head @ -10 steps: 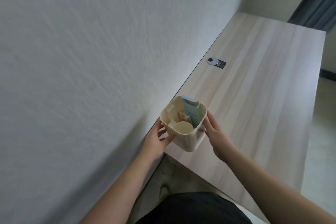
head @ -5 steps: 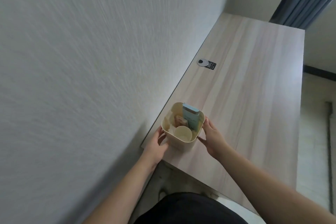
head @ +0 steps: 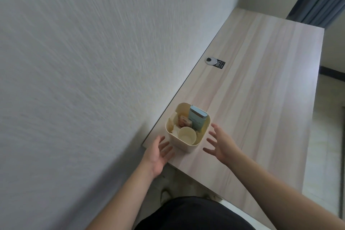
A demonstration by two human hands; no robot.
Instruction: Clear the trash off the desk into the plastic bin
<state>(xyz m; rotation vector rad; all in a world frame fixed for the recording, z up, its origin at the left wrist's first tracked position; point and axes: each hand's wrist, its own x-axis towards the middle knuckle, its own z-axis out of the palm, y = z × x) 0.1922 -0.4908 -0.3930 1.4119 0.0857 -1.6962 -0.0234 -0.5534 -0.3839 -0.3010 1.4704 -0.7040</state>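
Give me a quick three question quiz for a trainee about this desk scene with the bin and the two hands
1. True or false: the left hand grips the plastic bin.
2. Which item stands tallest inside the bin? A) the blue box B) the paper cup C) a glass bottle
3. Fill in: the bin stands on the desk near the corner next to the ____.

Key
1. False: both the left hand and the right hand are open, fingers spread, either side of the bin and apart from it.
2. A
3. wall
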